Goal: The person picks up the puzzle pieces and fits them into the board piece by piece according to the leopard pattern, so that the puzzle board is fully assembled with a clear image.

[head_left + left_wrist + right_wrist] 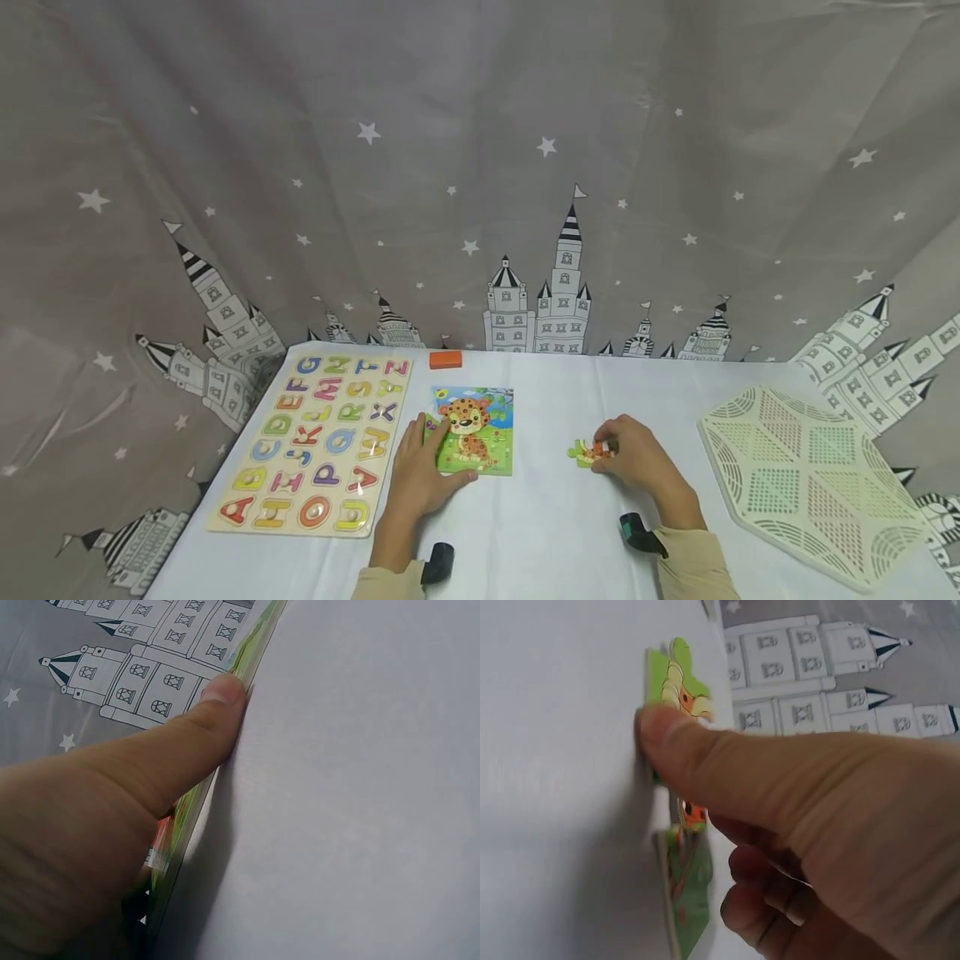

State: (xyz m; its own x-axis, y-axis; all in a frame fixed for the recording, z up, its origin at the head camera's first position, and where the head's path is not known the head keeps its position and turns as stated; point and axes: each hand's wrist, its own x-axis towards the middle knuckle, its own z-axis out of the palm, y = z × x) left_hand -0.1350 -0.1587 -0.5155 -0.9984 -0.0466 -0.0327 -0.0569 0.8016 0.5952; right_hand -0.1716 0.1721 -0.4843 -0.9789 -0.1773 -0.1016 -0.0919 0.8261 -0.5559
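A square jigsaw puzzle (pixel 476 442) with a spotted cub on a green and blue picture lies mid-table. My left hand (pixel 426 467) rests at its left side, fingers spread over the picture's left part and thumb along the near edge. In the left wrist view the thumb (pixel 187 742) touches the puzzle's edge (pixel 259 649). To the right, my right hand (pixel 637 454) pinches a jigsaw piece (pixel 583 454) in green and spotted orange. The right wrist view shows the piece (pixel 660 671) under the thumb, with another green portion (pixel 692 892) below it.
A wooden alphabet board (pixel 300 525) with coloured letters lies at the left. Behind the puzzle sits an orange block (pixel 446 359). A pale hexagonal board with patterned holes (pixel 817 483) lies at the right. A grey castle-print curtain (pixel 480 167) hangs behind the white table (pixel 547 533).
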